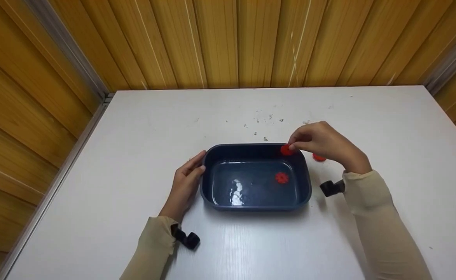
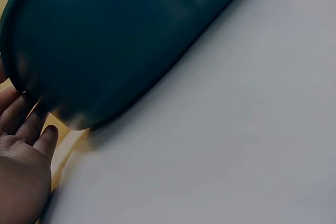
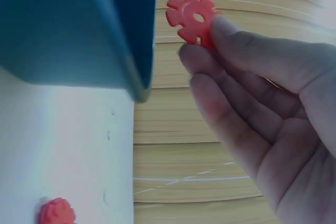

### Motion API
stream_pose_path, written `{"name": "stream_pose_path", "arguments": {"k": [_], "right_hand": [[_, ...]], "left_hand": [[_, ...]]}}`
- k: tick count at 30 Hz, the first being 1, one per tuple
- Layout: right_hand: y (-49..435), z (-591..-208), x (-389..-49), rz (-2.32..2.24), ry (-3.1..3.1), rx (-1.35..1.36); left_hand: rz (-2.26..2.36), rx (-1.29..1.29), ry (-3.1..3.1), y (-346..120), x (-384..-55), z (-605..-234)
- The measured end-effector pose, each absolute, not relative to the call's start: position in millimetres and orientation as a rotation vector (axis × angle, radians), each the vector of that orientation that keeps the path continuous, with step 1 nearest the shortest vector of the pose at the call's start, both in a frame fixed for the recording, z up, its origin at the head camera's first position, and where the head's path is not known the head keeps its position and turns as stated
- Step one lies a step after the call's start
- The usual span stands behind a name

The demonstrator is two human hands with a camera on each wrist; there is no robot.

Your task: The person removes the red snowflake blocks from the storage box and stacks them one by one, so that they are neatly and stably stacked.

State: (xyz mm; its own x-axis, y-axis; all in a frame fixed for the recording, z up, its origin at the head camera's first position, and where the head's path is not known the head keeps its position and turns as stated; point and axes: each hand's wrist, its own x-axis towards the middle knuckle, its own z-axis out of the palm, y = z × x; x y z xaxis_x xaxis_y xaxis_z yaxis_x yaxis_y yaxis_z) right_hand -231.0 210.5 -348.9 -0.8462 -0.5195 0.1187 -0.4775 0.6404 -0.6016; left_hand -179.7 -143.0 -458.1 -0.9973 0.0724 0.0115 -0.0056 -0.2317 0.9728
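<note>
A dark blue rectangular basin (image 1: 251,208) with rounded corners sits on the white table. My left hand (image 1: 186,184) rests against its left end, fingers extended along the wall; the left wrist view shows the same hand (image 2: 26,150) beside the basin's outer side. Between thumb and forefinger, my right hand (image 1: 323,142) pinches a red notched plastic disc (image 3: 189,14) with a central hole, above the basin's far right corner. Another red notched disc (image 1: 282,178) lies inside, towards the right. More red disc material (image 3: 58,212) lies on the table outside the right end, partly hidden in the head view.
The white tabletop (image 1: 134,136) bears small dark marks beyond the basin. Wood-patterned panels (image 1: 220,42) stand behind the table and at both sides. A black wrist mount (image 1: 189,239) is on the left wrist, another mount (image 1: 331,188) on the right.
</note>
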Motion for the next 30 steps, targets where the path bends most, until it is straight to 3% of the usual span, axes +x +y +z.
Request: {"name": "stream_pose_path", "arguments": {"k": [30], "right_hand": [[246.2,-376.1,-221.0,-1.244,2.900,-0.317]], "left_hand": [[2.413,0.059,1.920,-145.2,-176.7,-456.8]]}}
